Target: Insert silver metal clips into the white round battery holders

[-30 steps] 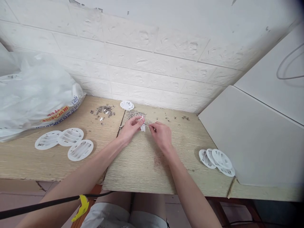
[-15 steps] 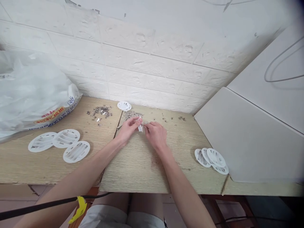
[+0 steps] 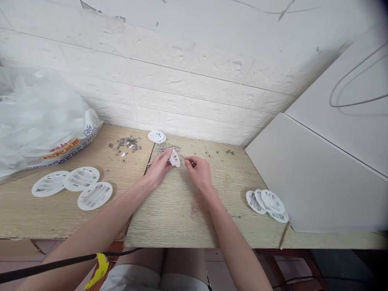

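Note:
My left hand (image 3: 159, 167) grips a white round plastic battery holder (image 3: 175, 158) by its edge, tilted up so that its slotted face turns to the right. Small metal pieces show in its slots. Just right of it, my right hand (image 3: 199, 171) is closed in a pinch on a thin metal tool (image 3: 182, 157), too small to name surely, its tip pointing at the holder and apart from it. Behind my left hand lies a heap of small metal contact pieces (image 3: 166, 148).
Three similar holders (image 3: 95, 196) lie at left, several more are stacked at right (image 3: 273, 201). Others (image 3: 157, 136) rest by the wall. A second metal heap (image 3: 129, 142) sits left. A stuffed plastic bag (image 3: 45, 121) stands left, a white panel (image 3: 309, 173) right.
My left hand has turned the holder so more of its slotted face shows. My right hand has drawn the tool slightly away from it. The view has shifted a little.

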### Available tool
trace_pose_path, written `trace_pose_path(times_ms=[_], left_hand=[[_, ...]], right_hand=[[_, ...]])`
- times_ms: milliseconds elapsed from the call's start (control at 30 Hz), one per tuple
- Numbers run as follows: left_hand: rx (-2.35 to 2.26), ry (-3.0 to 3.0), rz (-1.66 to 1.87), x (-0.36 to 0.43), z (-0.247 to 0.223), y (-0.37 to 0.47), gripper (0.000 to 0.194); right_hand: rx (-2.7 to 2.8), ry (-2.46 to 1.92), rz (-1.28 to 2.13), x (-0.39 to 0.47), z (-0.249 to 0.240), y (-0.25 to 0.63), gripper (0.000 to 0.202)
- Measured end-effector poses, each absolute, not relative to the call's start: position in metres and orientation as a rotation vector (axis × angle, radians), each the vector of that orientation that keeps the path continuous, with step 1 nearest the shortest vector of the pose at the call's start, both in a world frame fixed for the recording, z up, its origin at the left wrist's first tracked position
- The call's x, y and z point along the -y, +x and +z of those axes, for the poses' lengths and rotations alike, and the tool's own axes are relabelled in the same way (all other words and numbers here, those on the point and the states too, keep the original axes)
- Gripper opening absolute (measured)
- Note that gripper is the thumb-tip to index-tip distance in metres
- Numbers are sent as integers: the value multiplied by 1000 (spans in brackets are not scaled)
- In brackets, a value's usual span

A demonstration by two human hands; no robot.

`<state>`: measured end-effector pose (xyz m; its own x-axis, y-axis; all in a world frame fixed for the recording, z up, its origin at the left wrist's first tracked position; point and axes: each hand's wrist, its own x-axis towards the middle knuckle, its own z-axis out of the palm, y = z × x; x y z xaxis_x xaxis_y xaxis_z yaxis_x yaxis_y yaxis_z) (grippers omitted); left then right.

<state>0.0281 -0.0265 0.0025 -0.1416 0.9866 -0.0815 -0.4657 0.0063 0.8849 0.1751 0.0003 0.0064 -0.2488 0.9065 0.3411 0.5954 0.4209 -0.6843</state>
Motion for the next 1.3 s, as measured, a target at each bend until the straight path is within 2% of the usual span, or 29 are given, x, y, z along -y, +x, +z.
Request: trace_pose_path(times_ms=[133,367,633,833,1300], left_hand=[[-993,809,1433,27,2,28,39],[-1076,998,1387,29,2,26,27],[-1196,1214,1388,26,-8,22,27],[-1257,1310,1390,23,-12,20,18],[-1384,1389,1373,27,-10,21,8]], right_hand=[[1824,-1176,845,-5,2,175,23],[1634,-1099,1115,-6,2,176,27],[1718,-1070,876,1,5,169,16],[1855,-1044,683,5,1,165,14],[1975,-1044,557,8,0,163,12]])
